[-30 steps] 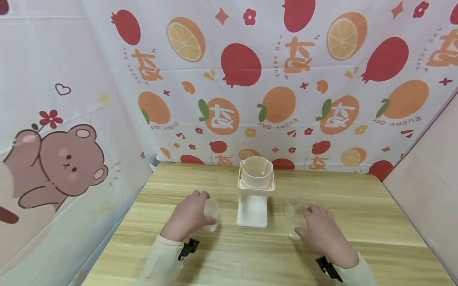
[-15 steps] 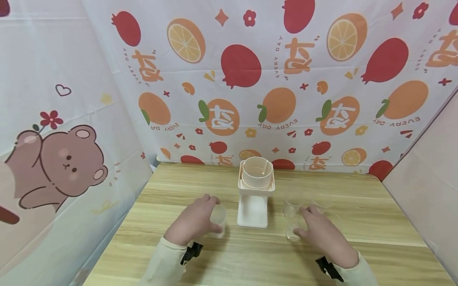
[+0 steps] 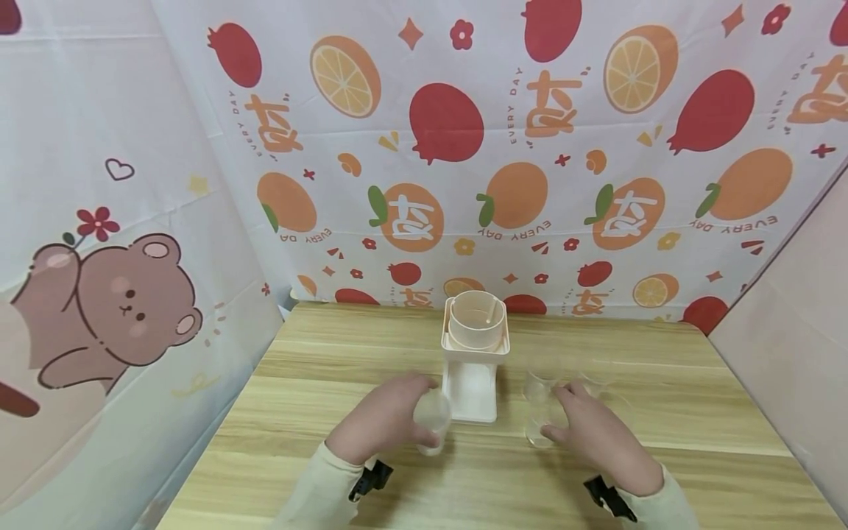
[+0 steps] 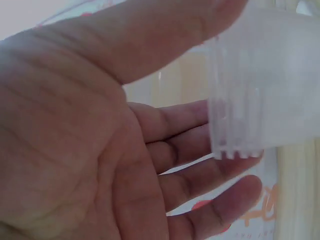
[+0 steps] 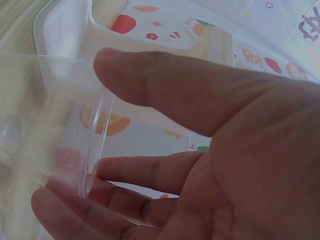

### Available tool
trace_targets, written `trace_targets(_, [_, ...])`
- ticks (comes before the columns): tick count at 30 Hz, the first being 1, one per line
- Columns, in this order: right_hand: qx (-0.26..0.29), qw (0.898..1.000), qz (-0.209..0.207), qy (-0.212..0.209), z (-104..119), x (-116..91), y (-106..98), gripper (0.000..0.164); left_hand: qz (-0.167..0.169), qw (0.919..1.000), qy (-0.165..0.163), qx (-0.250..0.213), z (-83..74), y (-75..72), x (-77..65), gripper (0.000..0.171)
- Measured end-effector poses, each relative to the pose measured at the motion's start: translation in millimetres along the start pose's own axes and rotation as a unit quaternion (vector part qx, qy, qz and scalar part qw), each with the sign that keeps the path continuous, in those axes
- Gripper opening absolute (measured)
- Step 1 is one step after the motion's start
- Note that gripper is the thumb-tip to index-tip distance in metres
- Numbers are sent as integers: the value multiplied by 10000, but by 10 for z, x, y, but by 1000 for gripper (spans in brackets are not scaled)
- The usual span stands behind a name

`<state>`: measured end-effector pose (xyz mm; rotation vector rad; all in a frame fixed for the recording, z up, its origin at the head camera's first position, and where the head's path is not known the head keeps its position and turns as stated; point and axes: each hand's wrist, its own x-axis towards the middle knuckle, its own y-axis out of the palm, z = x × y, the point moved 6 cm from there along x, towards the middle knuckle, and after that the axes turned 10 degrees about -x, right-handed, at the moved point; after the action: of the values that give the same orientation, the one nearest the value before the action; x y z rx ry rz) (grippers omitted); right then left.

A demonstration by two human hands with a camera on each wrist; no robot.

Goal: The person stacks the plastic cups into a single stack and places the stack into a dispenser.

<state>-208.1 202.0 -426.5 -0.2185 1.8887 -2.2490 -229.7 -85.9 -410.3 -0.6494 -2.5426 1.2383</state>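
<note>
My left hand (image 3: 387, 419) grips a short stack of translucent plastic cups (image 4: 285, 80), thumb on one side near the rims and fingers on the other. In the left wrist view several rims sit close together. This hand is just in front and to the left of a white stand (image 3: 472, 394) with a round cream cylinder (image 3: 475, 327) on top. To the right of the stand, my right hand (image 3: 592, 434) pinches a clear plastic cup (image 5: 55, 125) at its rim between thumb and fingers.
Other clear cups (image 3: 538, 384) stand behind and beside the right hand, faint against the wooden table (image 3: 318, 331). A fruit-print cloth (image 3: 444, 199) hangs behind the table. On the left hangs a cloth with a bear print (image 3: 132, 302).
My left hand has moved right and slightly nearer to me with the cup stack, closing in on the stand. The right hand has hardly moved; its cup shifts slightly left.
</note>
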Motion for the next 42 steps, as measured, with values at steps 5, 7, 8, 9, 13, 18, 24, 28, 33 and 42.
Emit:
trace_targets(5, [130,9999,-35,3,3,1,4,69,20,9998,149,-105,-36,120,50,75])
trace_targets(7, [210,9997,-131,-54,17,0,3,69,45,9997,193,-160,-26,161,72,73])
trace_targets(8, [259,9994,-197,-87,26,2,2,68,56,9996,214,-202,-21,177,81,73])
trace_targets(9, [305,9991,-281,-128,38,3,-2,67,68,9995,225,-220,-14,192,90,73])
trace_targets(13, [467,9961,-679,-300,89,16,-31,66,57,9994,250,-244,-5,225,105,74])
trace_targets(18, [757,9912,-973,-483,158,-1,-68,70,19,9995,266,-143,-6,275,132,81])
trace_targets(24, [819,9828,-1461,-783,255,-32,-133,70,-28,9992,56,-388,-22,314,152,83])
trace_targets(28, [964,9744,-1833,-879,295,-45,-205,70,-10,9988,46,-479,-37,319,157,78])
trace_targets(33, [1169,9649,-2158,-940,332,-61,-269,71,17,9981,93,-616,-46,307,152,77])
trace_targets(42, [2211,9273,-2712,-1328,433,-101,-356,88,3,9983,84,-569,-35,314,182,82])
